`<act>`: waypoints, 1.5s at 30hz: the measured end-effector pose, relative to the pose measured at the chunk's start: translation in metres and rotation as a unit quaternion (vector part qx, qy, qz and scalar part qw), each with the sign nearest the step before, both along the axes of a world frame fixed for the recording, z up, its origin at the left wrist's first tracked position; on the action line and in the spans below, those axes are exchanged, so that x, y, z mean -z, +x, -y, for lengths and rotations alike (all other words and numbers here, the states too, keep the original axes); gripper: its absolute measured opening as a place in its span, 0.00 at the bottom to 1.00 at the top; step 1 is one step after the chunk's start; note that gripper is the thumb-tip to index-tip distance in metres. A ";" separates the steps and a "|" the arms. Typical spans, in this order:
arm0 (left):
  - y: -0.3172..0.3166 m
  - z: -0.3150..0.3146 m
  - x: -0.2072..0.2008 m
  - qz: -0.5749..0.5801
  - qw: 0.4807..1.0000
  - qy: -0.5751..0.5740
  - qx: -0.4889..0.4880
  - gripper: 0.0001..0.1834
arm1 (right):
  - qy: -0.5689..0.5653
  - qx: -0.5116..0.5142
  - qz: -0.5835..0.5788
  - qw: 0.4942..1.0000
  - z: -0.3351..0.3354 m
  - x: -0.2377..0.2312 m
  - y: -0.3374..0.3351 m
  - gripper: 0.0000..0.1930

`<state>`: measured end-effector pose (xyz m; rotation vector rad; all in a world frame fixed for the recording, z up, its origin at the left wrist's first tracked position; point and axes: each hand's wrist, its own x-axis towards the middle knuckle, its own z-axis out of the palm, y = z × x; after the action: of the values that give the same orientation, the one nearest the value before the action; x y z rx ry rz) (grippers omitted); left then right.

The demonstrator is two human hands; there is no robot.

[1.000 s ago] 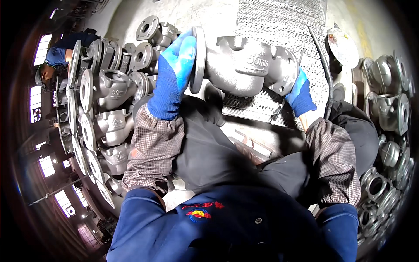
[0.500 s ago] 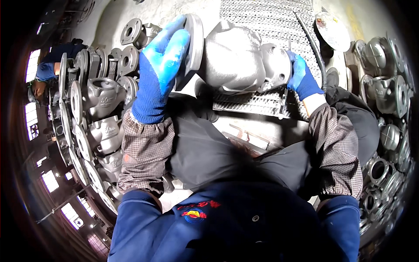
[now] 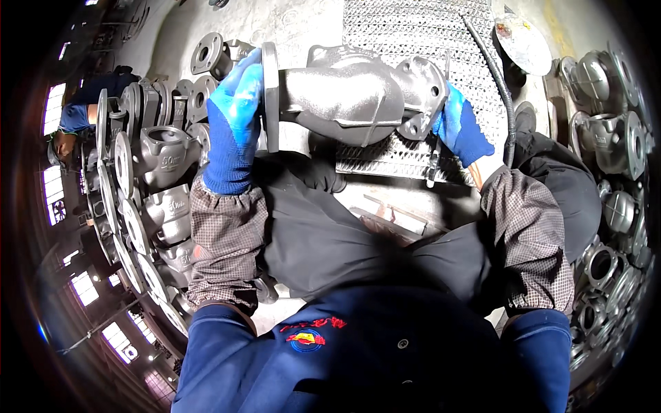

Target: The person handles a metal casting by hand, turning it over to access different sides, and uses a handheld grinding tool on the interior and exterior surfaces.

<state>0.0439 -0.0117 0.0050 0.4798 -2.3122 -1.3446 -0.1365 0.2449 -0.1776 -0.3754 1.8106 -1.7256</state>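
Observation:
A grey cast-metal valve body with a flange at either end lies across the metal grate in front of me. My left hand, in a blue coated glove, grips the large left flange, its fingers behind the rim. At the smaller right flange with bolt holes, my right hand, gloved alike, is closed against the edge. A thin dark rod-shaped tool runs through the right hand, one end showing below it and a narrow tip above. The right fingertips are partly hidden behind the flange.
Stacked grey valve castings stand close on the left; more flanged castings line the right. A dark hose crosses the perforated metal grate, near a round pale disc. Another person's hand shows at far left.
The valve body has turned between my hands, bringing the right flange's holed face into view. Both hands have shifted slightly left and the left one has come down a little.

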 end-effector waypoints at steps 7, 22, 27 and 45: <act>-0.002 -0.016 -0.010 0.027 0.998 0.052 -0.011 0.26 | 0.031 -0.073 -0.207 0.975 -0.012 0.085 -0.024 0.13; -0.018 -0.032 -0.016 -0.025 0.998 0.053 0.027 0.26 | -0.137 0.041 0.079 0.987 -0.020 0.065 -0.025 0.23; -0.025 -0.040 -0.021 -0.024 0.989 0.147 -0.020 0.26 | -0.178 0.112 0.371 0.905 -0.003 0.026 -0.002 0.21; -0.012 -0.035 -0.022 0.000 0.996 0.074 -0.039 0.24 | 0.177 -0.179 -0.242 0.937 -0.022 -0.023 0.005 0.20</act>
<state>0.0320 0.0232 0.0267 0.6108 -2.1786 -1.4843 -0.1310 0.2669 -0.1545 -0.9741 2.1746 -1.0853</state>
